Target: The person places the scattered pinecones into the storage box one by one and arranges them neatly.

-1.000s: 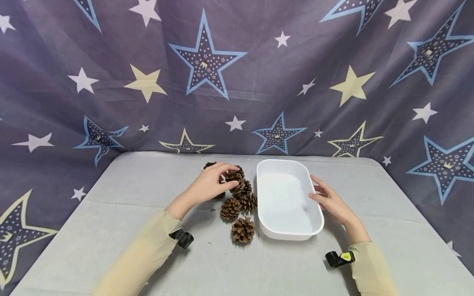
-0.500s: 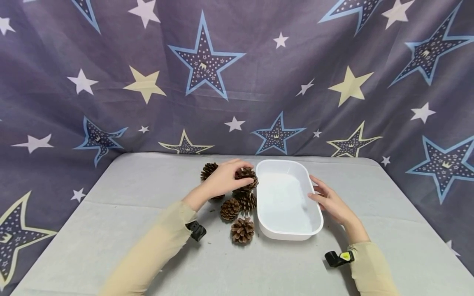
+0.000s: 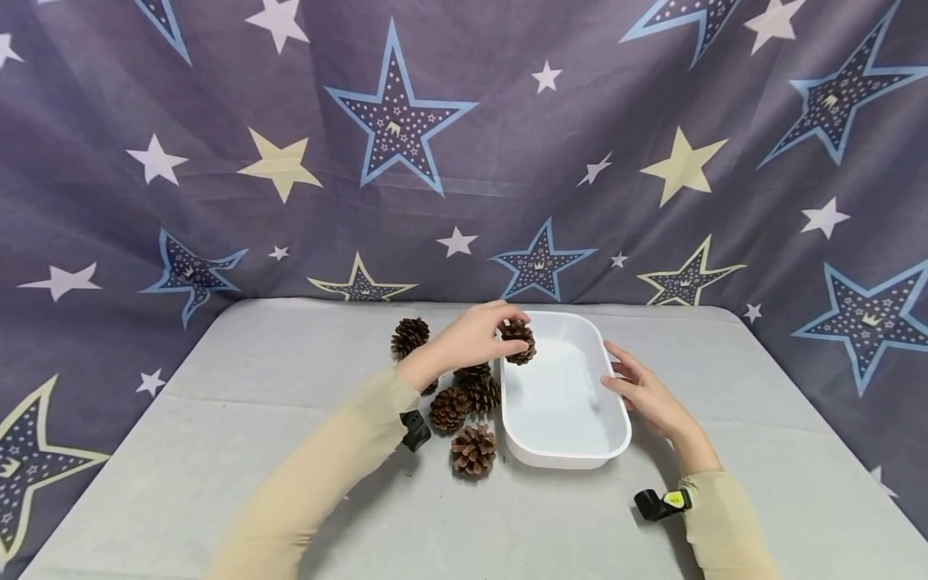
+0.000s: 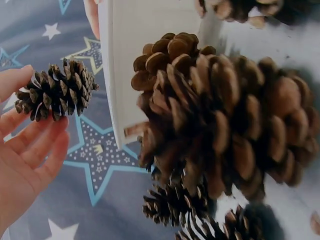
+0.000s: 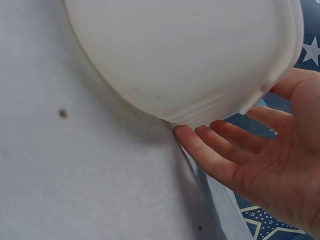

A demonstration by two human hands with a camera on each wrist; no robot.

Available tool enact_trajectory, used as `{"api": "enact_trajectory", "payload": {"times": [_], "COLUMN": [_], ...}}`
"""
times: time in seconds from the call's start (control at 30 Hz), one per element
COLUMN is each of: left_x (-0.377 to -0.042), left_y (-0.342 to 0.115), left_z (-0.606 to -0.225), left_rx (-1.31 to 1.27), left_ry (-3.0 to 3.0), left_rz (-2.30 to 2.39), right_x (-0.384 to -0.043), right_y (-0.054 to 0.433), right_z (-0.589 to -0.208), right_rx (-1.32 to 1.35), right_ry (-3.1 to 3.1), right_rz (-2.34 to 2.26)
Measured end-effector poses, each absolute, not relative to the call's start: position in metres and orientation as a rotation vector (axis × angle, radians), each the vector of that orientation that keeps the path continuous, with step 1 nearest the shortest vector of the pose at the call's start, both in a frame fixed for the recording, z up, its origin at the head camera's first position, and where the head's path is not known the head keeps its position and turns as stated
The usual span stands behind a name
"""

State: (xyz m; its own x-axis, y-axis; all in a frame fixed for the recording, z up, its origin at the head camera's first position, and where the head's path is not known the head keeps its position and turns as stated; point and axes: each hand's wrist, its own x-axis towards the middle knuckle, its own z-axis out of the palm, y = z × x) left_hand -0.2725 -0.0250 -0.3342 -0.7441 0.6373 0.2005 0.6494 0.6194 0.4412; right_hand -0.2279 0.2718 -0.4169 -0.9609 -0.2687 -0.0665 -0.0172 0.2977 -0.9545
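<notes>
My left hand point(image 3: 474, 337) holds a brown pine cone point(image 3: 518, 342) between thumb and fingertips. This cone is over the left rim of a white rectangular tub point(image 3: 565, 461), near its far end. In the left wrist view the same pine cone point(image 4: 57, 92) lies sideways against the fingers, off the table. My right hand point(image 3: 648, 399) is at the tub's right side, thumb over the rim and fingers along the outer wall. The right wrist view has those fingertips point(image 5: 186, 134) right at the wall's ribbed part. Inside, the tub's visible floor is bare white.
Several more pine cones lie left of the tub: one nearest the front point(image 3: 474, 451), one behind it point(image 3: 449, 410), and one at the back left point(image 3: 410, 337). The left forearm partly covers the group. A star-patterned cloth point(image 3: 464, 217) hangs behind the grey-covered table point(image 3: 536, 532).
The left hand has carried its pine cone rightward from the group to the tub's left rim, uncovering the back-left cone. The right hand and the tub have stayed in place.
</notes>
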Motion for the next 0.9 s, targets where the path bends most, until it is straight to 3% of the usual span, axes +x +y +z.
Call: {"api": "enact_trajectory", "payload": {"times": [0.9], "left_x": [-0.302], "left_y": [0.042], "left_z": [-0.352], "left_rx": [-1.248], "left_ry": [-2.864], "left_rz": [-0.607], "right_x": [-0.23], "right_y": [0.274], "right_z": [-0.42], "right_rx": [-0.279], "right_ry": [2.281], "right_rz": [-1.793]}}
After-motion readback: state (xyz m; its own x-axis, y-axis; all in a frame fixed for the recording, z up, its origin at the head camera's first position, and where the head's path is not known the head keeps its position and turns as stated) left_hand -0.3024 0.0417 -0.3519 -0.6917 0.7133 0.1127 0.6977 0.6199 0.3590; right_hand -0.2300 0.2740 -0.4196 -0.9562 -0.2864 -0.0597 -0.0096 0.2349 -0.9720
